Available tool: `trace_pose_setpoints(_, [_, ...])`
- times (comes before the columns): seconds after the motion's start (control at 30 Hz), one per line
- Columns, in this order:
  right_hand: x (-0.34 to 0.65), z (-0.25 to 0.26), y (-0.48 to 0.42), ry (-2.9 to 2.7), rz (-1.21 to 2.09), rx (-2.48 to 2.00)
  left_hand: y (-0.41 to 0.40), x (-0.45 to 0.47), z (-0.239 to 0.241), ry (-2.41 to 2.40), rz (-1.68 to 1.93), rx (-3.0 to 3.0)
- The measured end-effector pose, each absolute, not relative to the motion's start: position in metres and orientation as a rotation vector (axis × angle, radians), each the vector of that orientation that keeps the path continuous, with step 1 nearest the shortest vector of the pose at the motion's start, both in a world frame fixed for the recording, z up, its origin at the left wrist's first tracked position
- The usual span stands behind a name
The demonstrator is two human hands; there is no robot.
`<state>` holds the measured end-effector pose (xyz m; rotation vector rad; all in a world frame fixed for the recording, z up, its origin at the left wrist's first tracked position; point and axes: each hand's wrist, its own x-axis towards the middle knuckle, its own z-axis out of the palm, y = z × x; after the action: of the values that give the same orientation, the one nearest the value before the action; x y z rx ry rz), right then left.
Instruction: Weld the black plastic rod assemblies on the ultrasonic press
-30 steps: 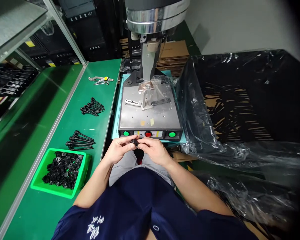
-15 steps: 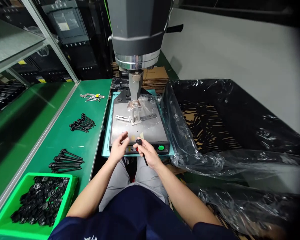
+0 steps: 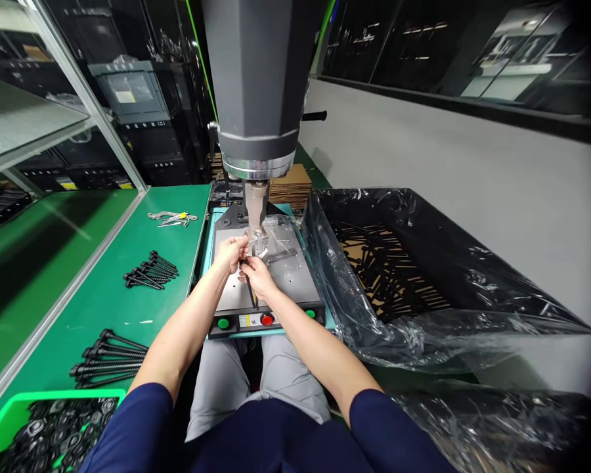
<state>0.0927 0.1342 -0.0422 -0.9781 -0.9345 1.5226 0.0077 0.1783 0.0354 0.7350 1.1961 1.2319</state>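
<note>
Both hands are up on the grey metal plate (image 3: pixel 295 282) of a press machine (image 3: pixel 256 85), just below its horn. My right hand (image 3: pixel 259 276) is closed on a thin black rod part (image 3: pixel 250 293) whose shaft trails back toward me. My left hand (image 3: pixel 231 253) is closed in a pinch at the rod's front end, beside the small metal fixture (image 3: pixel 262 244) under the horn. Clear plastic film (image 3: pixel 283 230) lies around the fixture.
Two green buttons and a red button (image 3: pixel 267 320) line the machine's front. On the green bench (image 3: pixel 128 309) at left lie two bundles of black rods (image 3: pixel 150 270), pliers (image 3: pixel 171 217) and a green bin of black nuts (image 3: pixel 44 430). A plastic-lined box (image 3: pixel 414 276) with rods stands right.
Both hands moved forward from near my lap onto the machine plate, carrying the black rod to the fixture. The view tilted up.
</note>
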Motion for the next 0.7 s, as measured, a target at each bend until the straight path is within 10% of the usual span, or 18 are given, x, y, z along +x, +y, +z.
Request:
trace_pose_setpoints(0.27, [0.134, -0.04, 0.164, -1.106, 0.808, -1.108, 0.186, 0.012, 0.025, 1.145, 1.288, 0.771])
trace_pose_setpoints(0.7, [0.148, -0.025, 0.212, -1.303, 0.722, -1.083, 0.202, 0.01, 0.034, 1.046, 1.333, 0.64])
